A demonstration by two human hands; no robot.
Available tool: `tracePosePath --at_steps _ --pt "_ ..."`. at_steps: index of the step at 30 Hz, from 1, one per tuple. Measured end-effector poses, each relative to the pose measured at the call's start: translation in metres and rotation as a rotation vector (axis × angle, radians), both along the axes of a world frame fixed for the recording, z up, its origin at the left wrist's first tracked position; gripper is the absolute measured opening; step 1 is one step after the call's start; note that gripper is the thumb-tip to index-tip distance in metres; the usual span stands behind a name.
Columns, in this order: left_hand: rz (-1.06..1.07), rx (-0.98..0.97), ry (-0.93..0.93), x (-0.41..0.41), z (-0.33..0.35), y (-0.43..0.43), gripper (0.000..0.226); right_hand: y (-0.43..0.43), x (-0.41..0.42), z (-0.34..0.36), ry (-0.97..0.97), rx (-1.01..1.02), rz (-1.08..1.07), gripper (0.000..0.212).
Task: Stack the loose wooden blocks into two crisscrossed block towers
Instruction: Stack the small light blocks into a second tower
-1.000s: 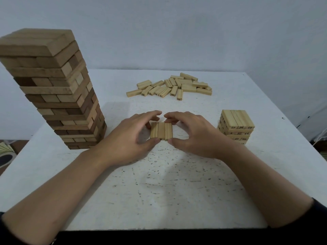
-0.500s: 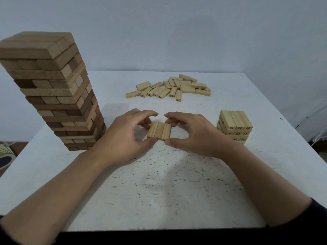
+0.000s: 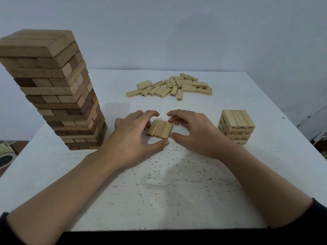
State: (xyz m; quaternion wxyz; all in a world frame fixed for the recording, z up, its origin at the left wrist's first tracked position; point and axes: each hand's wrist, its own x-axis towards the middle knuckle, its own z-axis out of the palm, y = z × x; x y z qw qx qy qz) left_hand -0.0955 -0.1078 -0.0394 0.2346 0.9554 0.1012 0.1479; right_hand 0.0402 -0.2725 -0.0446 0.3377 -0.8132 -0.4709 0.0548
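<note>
Three pale wooden blocks lie side by side as one row (image 3: 160,129) on the white table (image 3: 177,191), slightly askew. My left hand (image 3: 131,137) cups the row from the left, thumb at its near edge and fingers at its far left corner. My right hand (image 3: 192,131) closes on it from the right, thumb at the near right corner. A short tower of pale numbered blocks (image 3: 237,128) stands to the right. A pile of loose pale blocks (image 3: 169,88) lies farther back.
A tall tower of darker, larger blocks (image 3: 58,96) stands at the left, close to my left forearm. The table's right edge and a pale wall lie beyond. A patterned floor shows at the far left.
The row of three blocks has turned a little, its near end swinging left, and shifted slightly away. Both hands stayed around it, fingers spreading a bit.
</note>
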Motion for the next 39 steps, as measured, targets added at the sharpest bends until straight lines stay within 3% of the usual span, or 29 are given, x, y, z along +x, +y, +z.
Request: tracePosePath --at_steps 4,7,12,16,26,33,39 --pt "0.0 -0.029 0.001 0.002 0.0 0.001 0.065 0.004 -0.002 -0.005 -0.07 0.028 -0.017 0.045" --pt "-0.006 -0.063 0.025 0.001 0.002 0.003 0.064 0.005 -0.003 -0.007 -0.083 -0.024 -0.033 0.051" --pt "-0.03 -0.046 0.054 0.0 0.004 0.008 0.054 -0.002 -0.011 -0.005 -0.182 -0.354 0.035 0.068" --pt "-0.057 -0.016 0.037 0.001 0.0 0.013 0.054 -0.004 -0.017 -0.005 -0.24 -0.545 0.076 0.062" --pt "-0.153 0.187 0.094 0.005 -0.008 0.02 0.067 0.001 -0.024 -0.009 -0.291 -0.522 0.025 0.057" --pt "-0.153 0.365 0.121 0.004 -0.012 0.015 0.062 0.002 -0.026 -0.007 -0.263 -0.51 0.012 0.057" --pt "-0.158 0.403 0.118 0.006 -0.012 0.015 0.06 0.002 -0.026 -0.007 -0.256 -0.499 0.001 0.057"
